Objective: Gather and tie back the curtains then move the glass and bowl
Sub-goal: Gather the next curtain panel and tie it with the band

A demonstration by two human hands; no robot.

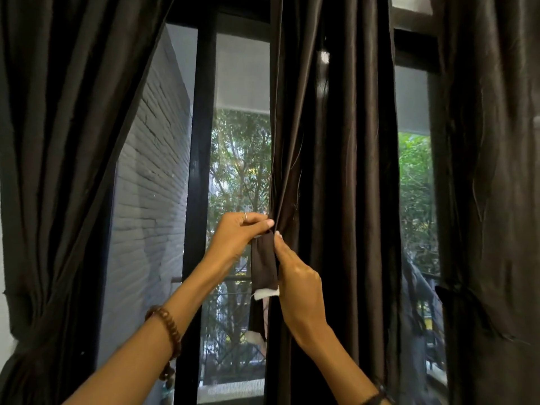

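The person is working on the tie-back step, at the middle curtain (336, 200), which is hanging gathered into a narrow column between 2 window openings. The left hand (238, 233) is pinching the top of a dark tie strap (264, 264) against the curtain's left edge, fingers curled with the thumb pressing over it. The right hand (295, 276) is gripping the same strap from the right, just below, fingertips touching the fabric. The strap is hanging down between both hands, its white end (266, 292) dangling free, and a 2nd length (257, 323) is trailing lower.

The left curtain (58, 171) is already looking cinched near its base, and the right curtain (491, 200) seems to be tied too, so this is likely the last of 3. The glass and bowl are not in view; that part is not yet begun.

Next, the strap probably needs passing around the bunched folds and fastening, which calls for keeping the gather tight while 1 hand is reaching behind.

Room is open to the left of the curtain, in front of the window pane (239, 171); the dark window frame (201, 141) is standing close behind.
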